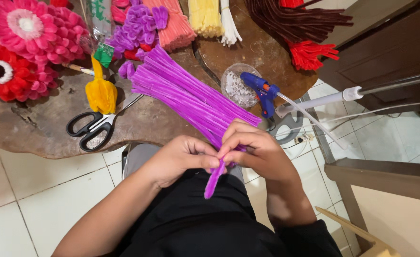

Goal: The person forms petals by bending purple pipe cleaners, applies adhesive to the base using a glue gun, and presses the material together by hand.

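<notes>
My left hand (181,159) and my right hand (255,150) meet over my lap and both pinch one purple pipe cleaner (214,178), whose free end hangs down below my fingers. Just beyond my hands a thick bundle of purple pipe cleaners (186,95) lies slanted across the brown wooden table (38,128), its near end reaching my right hand.
Black scissors (93,127) and a yellow pipe-cleaner shape (101,93) lie left of the bundle. A blue glue gun (263,93) rests by a clear round dish (236,85). Pink and red pipe-cleaner flowers (27,33) sit at far left. Pink, yellow, white, brown and red bundles lie at the back.
</notes>
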